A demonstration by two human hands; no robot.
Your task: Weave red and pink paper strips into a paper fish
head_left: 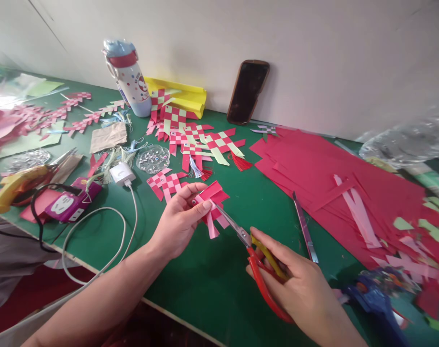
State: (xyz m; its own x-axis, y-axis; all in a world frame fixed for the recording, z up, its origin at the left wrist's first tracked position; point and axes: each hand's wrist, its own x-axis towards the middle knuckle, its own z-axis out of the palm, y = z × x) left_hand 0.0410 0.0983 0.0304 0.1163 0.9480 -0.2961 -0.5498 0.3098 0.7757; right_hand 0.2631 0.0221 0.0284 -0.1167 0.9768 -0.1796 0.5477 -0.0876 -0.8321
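Pinched between the thumb and fingers of my left hand [181, 221] is a woven paper fish [212, 193] in red and pink, with loose strips at its lower right. My right hand [295, 277] grips scissors [253, 262] with one red and one yellow handle. Their narrow blades reach the fish's strips close to my left thumb; whether paper lies between the blades I cannot tell. Beyond my left hand lie pink-and-red woven fish [166, 183], and farther back a pile of red-and-green woven fish [190, 137], some with tassels.
Red paper sheets [306, 164] cover the right side, with a craft knife [304, 226] beside them. A blue glue gun [377, 299] lies front right. A bottle [129, 79] and a phone [247, 91] stand by the wall. At left are a charger [121, 173], its cable and a purple power strip [73, 198].
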